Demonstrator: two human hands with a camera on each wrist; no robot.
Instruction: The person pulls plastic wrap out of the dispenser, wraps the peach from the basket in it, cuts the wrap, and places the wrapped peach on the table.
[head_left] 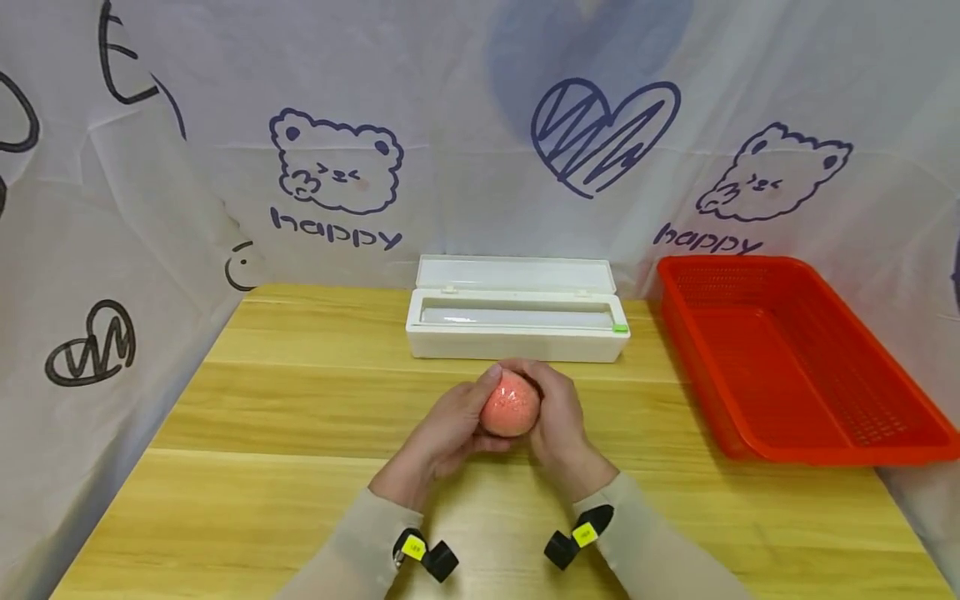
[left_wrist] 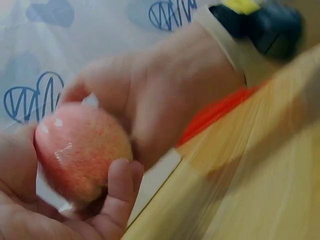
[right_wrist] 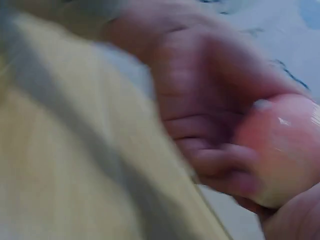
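Observation:
A pinkish-red apple (head_left: 511, 405), its surface glossy with wrinkled highlights like clear film, is held between both hands above the table. My left hand (head_left: 455, 421) grips it from the left, thumb on its upper side and fingers beneath. From the right, my right hand (head_left: 558, 412) curls round its far and right side. In the left wrist view the apple (left_wrist: 82, 152) shows a dimple at its lower end. The right wrist view is blurred, with the apple (right_wrist: 285, 150) at its right edge. Behind the hands stands an opened white cling film dispenser (head_left: 517, 344).
The dispenser's lid (head_left: 517, 273) is raised, a pale roll lies inside, and a green slider (head_left: 620, 328) sits at its right front. A red plastic basket (head_left: 708, 367) occupies the table's right side. White printed cloth (head_left: 465, 192) hangs behind the wooden table (head_left: 300, 400).

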